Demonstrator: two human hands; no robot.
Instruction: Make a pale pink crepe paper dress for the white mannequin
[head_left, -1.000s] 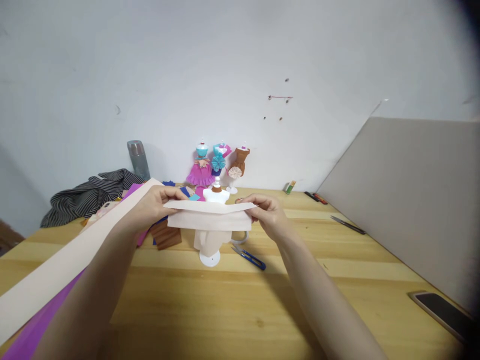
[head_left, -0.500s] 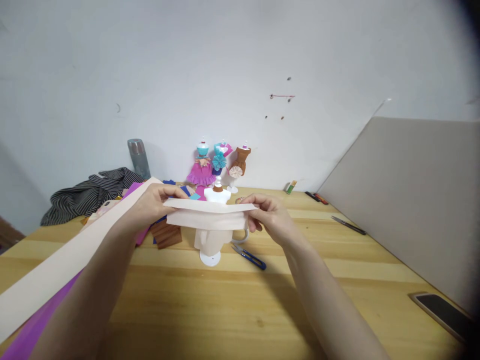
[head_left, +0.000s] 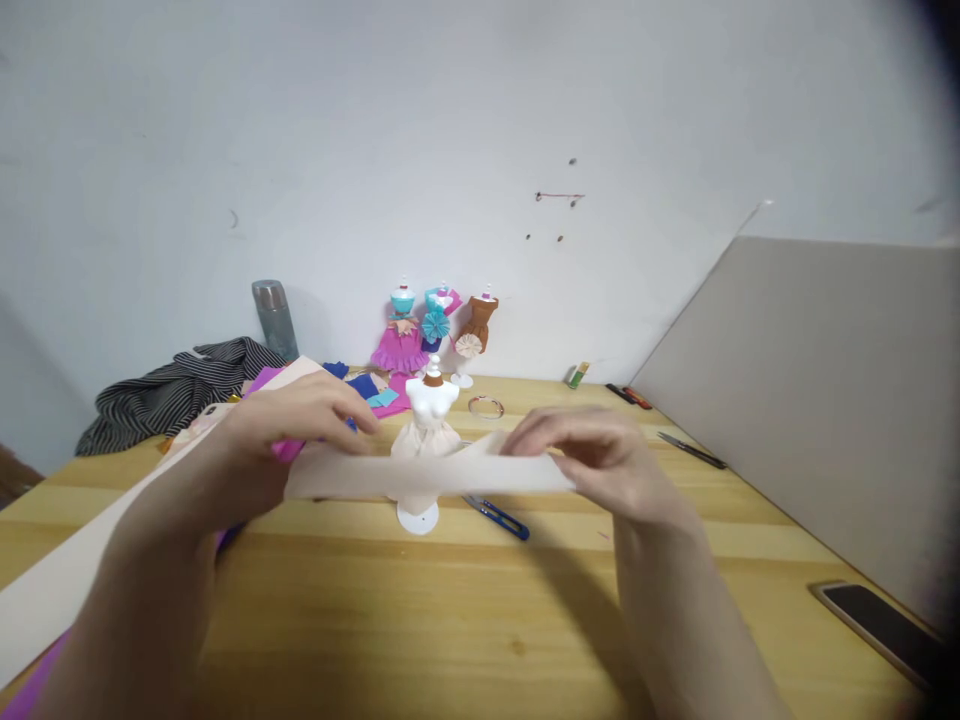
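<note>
Between my two hands stretches a pale cream paper strip (head_left: pixel 427 476), level and slightly blurred. My left hand (head_left: pixel 300 425) has its fingers closed on the left end, and my right hand (head_left: pixel 585 450) pinches the right end. Behind the strip stands a small white dress form (head_left: pixel 432 398) wearing a cream gathered skirt (head_left: pixel 420 440); the strip hides part of the skirt. Blue thread snips (head_left: pixel 499 517) lie on the table just right of its round base. A longer cream sheet (head_left: pixel 67 575) passes under my left forearm.
Three dressed mini forms, one with a magenta skirt (head_left: pixel 400 350), stand by the wall. A grey bottle (head_left: pixel 275 320), striped cloth (head_left: pixel 180 395) and coloured scraps (head_left: pixel 364 387) are at left. A bracelet (head_left: pixel 486 407), glue stick (head_left: pixel 577 375), tweezers (head_left: pixel 694 450) and phone (head_left: pixel 885 630) lie right.
Both hands have come down and nearer, carrying the strip lower, in front of the form's skirt. The hands are farther apart. The form's chest and the bracelet now show.
</note>
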